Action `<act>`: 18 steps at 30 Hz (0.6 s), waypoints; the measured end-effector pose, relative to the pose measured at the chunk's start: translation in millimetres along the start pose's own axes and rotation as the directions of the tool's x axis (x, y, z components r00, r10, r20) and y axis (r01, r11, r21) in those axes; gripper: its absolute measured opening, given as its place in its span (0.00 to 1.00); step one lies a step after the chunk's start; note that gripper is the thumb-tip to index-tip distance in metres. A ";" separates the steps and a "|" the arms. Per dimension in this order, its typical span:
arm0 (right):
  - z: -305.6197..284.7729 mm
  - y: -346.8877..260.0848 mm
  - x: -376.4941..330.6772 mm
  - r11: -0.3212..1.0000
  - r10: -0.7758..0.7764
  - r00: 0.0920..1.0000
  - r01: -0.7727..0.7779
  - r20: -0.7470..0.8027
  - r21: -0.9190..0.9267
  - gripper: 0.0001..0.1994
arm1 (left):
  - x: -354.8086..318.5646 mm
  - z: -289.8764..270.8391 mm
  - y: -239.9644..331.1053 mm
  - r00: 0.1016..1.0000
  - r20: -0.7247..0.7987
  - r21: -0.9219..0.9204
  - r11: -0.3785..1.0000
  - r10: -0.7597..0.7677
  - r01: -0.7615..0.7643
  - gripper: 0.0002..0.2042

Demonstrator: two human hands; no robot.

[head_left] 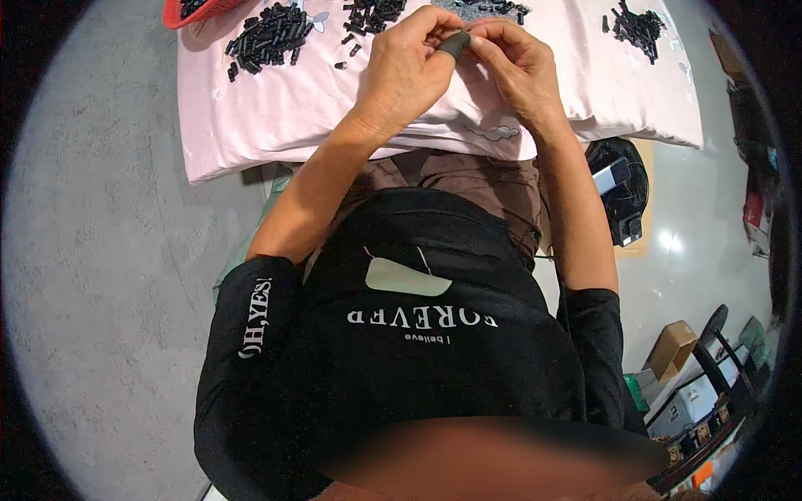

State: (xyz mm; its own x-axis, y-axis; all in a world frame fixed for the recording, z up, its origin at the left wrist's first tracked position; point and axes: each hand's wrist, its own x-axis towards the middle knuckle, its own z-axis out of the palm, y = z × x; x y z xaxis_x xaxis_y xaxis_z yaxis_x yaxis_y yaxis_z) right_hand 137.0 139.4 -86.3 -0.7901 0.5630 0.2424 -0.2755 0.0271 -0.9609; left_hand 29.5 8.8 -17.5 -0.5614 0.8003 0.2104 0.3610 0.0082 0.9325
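A small dark part [456,43] is held between the fingertips of both hands, above the far middle of a pink cloth [276,117]; its exact shape cannot be made out, since most of it is covered by the fingers; the left hand [407,71] is curled, its thumb and forefinger pinched on the part from the left; the right hand [520,67] is likewise curled, its fingertips closed on the same part from the right, so that the two hands are seen touching over it; both forearms are bare and are brought in from below, over a lap in brown trousers [468,179]; a black top [418,351] with white lettering is worn; the cloth is spread over a padded surface and is strewn with small black pieces; one heap [271,35] is seen at the far left, near a red basket [196,10] at the cloth's corner; a second heap [374,15] lies just left of the hands; a third heap [637,25] lies well apart at the far right; a dark bag [622,188] is set on the floor beside the right knee; cardboard boxes [672,351] and a black rack [710,392] are seen at the lower right, on a grey floor [100,250].
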 end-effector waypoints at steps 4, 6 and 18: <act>-0.3 1.2 0.2 1.000 0.004 1.000 -0.004 -0.011 0.020 0.07 | -1.3 -0.8 0.3 0.992 -0.016 0.276 0.954 0.128 -0.119 0.05; 0.9 -2.4 -0.3 0.999 0.012 1.000 -0.013 -0.014 -0.042 0.07 | -2.9 -3.9 -11.3 0.967 -0.020 0.200 0.949 0.254 -0.245 0.13; 4.4 -3.3 -2.6 0.981 -0.065 0.998 0.066 0.015 -0.184 0.06 | -0.6 2.1 -25.1 0.981 -0.067 0.346 0.926 0.183 -0.150 0.04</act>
State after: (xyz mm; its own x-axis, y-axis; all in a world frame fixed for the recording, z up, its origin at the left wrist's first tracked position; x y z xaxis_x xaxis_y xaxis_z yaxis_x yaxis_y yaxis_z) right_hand 137.5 134.2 -83.2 -0.7790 0.5473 0.3061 -0.2217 0.2162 -0.9508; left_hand 22.3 9.4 -41.7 -0.5341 0.7464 0.3970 0.6764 0.0955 0.7304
